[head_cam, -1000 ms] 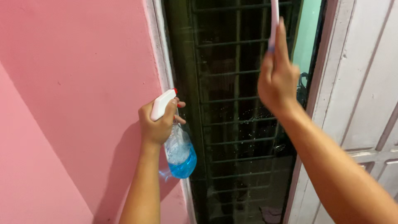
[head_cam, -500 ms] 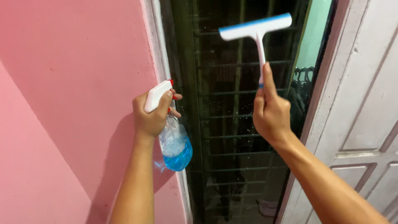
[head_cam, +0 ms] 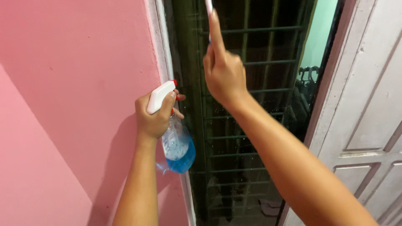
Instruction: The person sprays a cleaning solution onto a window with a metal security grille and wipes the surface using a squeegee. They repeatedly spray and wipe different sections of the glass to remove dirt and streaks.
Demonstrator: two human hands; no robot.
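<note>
Since half a second ago, the right hand (head_cam: pixel 224 73) has been raised leftward; only the squeegee handle (head_cam: pixel 208 6) shows, gripped. The spray bottle (head_cam: pixel 173 136) is clasped by the left hand (head_cam: pixel 154 117), kept beside the wet window glass (head_cam: pixel 251 125).

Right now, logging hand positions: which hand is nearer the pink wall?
Left. The left hand, gripping the spray bottle, sits at the pink wall edge; the right hand is raised over the glass.

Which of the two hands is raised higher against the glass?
The right hand, gripping a white handle that runs out of view. The left hand sits lower, holding the spray bottle of blue liquid.
</note>
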